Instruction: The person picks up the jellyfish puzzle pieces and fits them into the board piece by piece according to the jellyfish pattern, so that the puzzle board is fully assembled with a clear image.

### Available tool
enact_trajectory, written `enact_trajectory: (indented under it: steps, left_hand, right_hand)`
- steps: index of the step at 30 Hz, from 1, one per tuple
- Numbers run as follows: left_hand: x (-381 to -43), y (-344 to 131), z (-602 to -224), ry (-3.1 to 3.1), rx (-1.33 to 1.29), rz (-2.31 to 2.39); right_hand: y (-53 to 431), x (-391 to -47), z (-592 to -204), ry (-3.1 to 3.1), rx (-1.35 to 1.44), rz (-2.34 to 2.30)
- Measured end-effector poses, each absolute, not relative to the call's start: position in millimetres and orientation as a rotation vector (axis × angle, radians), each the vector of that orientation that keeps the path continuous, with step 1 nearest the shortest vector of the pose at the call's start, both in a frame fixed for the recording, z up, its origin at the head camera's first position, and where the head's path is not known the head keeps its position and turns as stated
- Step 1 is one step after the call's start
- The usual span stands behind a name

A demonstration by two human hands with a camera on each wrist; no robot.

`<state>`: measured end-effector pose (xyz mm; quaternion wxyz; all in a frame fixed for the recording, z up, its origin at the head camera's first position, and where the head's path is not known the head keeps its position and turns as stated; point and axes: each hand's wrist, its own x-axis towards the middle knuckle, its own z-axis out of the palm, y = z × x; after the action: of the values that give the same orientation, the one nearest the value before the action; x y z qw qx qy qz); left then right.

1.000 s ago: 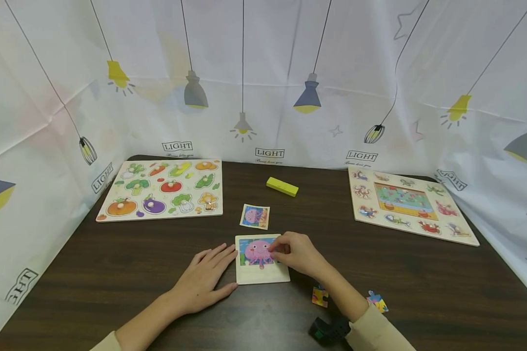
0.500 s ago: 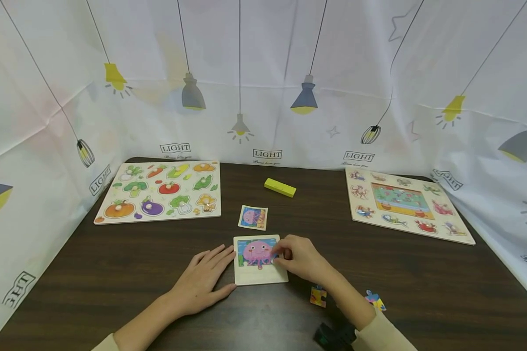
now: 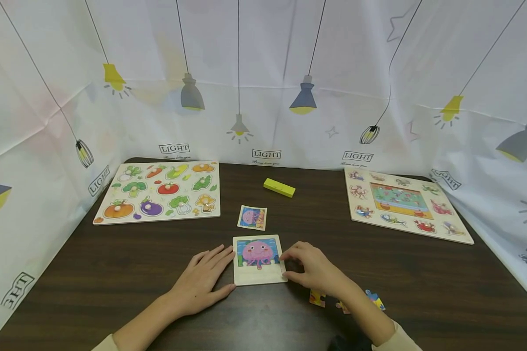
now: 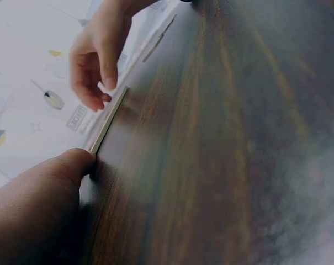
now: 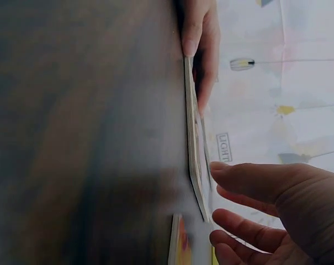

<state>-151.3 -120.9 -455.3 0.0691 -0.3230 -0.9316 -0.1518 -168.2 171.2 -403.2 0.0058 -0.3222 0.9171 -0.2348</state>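
Observation:
A square jigsaw board (image 3: 259, 278) lies flat on the dark table, with a pink jellyfish picture (image 3: 257, 251) in its upper part and a bare pale strip below. My left hand (image 3: 199, 280) rests on the table, its fingers and thumb touching the board's left edge. At the right edge hovers my right hand (image 3: 314, 268), fingers loosely bent. In the right wrist view the thumb and fingers of the right hand (image 5: 277, 204) are apart, with nothing between them. Loose jigsaw pieces (image 3: 317, 298) lie near the right forearm, one partly hidden by it.
Behind the board lies a small jellyfish picture card (image 3: 252, 217), and farther back a yellow block (image 3: 279, 187). A vegetable peg puzzle (image 3: 158, 192) sits back left. A sea-animal peg puzzle (image 3: 406, 207) sits back right. A printed white cloth (image 3: 263, 73) surrounds the table.
My right hand has drawn back from the jellyfish picture to the board's right edge, its fingers spreading apart. Another loose piece now shows beside the forearm. The left hand stays put.

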Motion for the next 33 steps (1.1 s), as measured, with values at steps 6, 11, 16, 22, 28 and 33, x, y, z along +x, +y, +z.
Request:
enact_trajectory:
  steps: [6, 11, 16, 22, 28, 33]
  left_hand:
    - [-151.2, -120.6, -455.1, -2.799, -0.979, -0.473]
    - [-150.9, -120.8, -454.7, -2.797, -0.983, -0.484]
    - [-151.4, -121.1, -455.6, -2.801, -0.981, -0.483]
    - [-151.5, -121.9, -455.7, -2.811, -0.978, -0.477]
    - [-151.1, -121.7, -454.3, -2.828, -0.977, -0.499]
    - [-150.8, -121.7, -454.3, -2.833, -0.975, -0.506]
  right_hand:
    - [185.8, -156.2, -403.6, 2.903, -0.967, -0.674]
    - [199.4, -144.3, -404.5, 2.903, -0.922, -0.666]
    - [211.3, -133.4, -404.6, 2.905, -0.888, -0.677]
    - [220.9, -122.4, -405.8, 2.927, -0.864, -0.691]
    - [226.9, -114.1, -407.4, 2.934, -0.846, -0.683]
    - [230.7, -111.9, -409.8, 2.928, -0.891, -0.711]
